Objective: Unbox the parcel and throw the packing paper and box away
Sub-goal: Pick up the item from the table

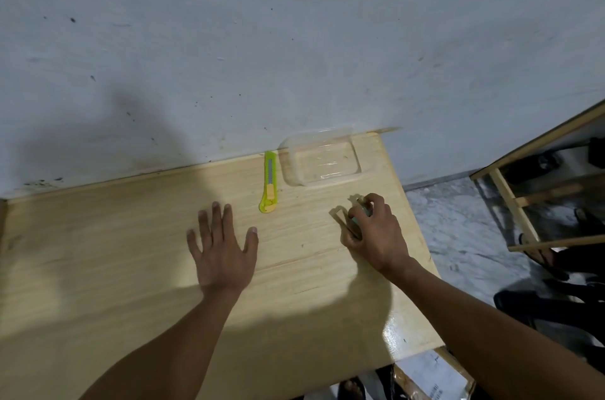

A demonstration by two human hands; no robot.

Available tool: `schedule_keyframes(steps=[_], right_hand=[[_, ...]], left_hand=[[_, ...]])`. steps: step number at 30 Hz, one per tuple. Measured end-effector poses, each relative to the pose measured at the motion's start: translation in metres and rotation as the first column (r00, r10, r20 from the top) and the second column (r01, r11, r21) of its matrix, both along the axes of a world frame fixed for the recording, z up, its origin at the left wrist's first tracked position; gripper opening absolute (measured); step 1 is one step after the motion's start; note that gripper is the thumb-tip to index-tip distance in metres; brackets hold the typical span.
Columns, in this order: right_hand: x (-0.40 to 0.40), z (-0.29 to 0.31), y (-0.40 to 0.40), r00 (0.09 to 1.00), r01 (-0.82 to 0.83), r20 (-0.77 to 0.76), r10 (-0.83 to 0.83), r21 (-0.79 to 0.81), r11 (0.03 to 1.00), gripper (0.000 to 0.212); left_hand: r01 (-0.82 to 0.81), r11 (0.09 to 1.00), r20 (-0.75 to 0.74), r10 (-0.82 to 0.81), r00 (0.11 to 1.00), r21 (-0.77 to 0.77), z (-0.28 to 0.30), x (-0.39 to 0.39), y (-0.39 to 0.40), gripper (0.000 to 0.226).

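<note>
Both of my forearms reach in from the bottom edge, closest to the lens, stretching out over the pale wooden tabletop (114, 268), which fills the lower half of my view and butts against a grey-white scuffed wall (294, 39). Off the table's right edge I see a mottled grey floor (451, 219) and a light wooden frame (510, 196) with dark items beneath it that I cannot identify.

Below the table's near right corner, down on the floor, sits the brown cardboard parcel box with a white printed label (432, 373), only partly in view and well apart from both hands.

At the far right corner of the table rests a clear rectangular plastic container (322, 160), close to the wall. Just to its left lies a lime-green utility knife with a yellow slider (269, 181), pointing away from me and touching nothing else.

My left hand (222, 245) lies flat on the wood, palm down, fingers straight and spread, holding nothing, a little nearer to me than the knife. My right hand (373, 229) sits near the container's front edge, fingers curled around a small object with a hint of pale teal (355, 221); the grip hides most of it, so I cannot tell what it is.
</note>
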State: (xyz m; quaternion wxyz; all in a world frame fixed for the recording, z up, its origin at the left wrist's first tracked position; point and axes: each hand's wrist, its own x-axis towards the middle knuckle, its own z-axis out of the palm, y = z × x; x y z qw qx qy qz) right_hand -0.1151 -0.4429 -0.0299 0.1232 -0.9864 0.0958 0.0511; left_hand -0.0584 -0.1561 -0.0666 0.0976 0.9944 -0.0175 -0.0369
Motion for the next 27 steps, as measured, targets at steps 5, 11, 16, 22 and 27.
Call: schedule_keyframes(steps=[5, 11, 16, 22, 27], right_hand=[[0.006, 0.018, 0.002, 0.997, -0.064, 0.054, 0.055, 0.172, 0.983, 0.034], [0.086, 0.060, -0.004, 0.943, -0.266, 0.262, 0.205, 0.225, 0.937, 0.041], [0.157, 0.061, -0.021, 0.921, -0.384, -0.002, 0.389, 0.159, 0.910, 0.040], [0.182, 0.042, -0.013, 0.820, -0.447, -0.265, 0.507, 0.257, 0.857, 0.036], [0.180, 0.041, -0.007, 0.758, -0.595, -0.205, 0.620, 0.175, 0.785, 0.044]], left_hand=[[0.000, 1.000, 0.000, 0.000, 1.000, 0.008, 0.001, 0.000, 0.000, 0.072], [-0.002, 1.000, 0.007, 0.002, 1.000, 0.006, 0.001, 0.000, 0.000, 0.072], [0.001, 1.000, -0.001, -0.001, 1.000, 0.014, -0.001, 0.000, 0.001, 0.072], [-0.013, 1.000, -0.041, 0.012, 0.999, -0.017, -0.003, 0.001, 0.003, 0.074], [-0.016, 1.000, -0.046, 0.015, 0.999, -0.023, -0.003, 0.002, 0.003, 0.074]])
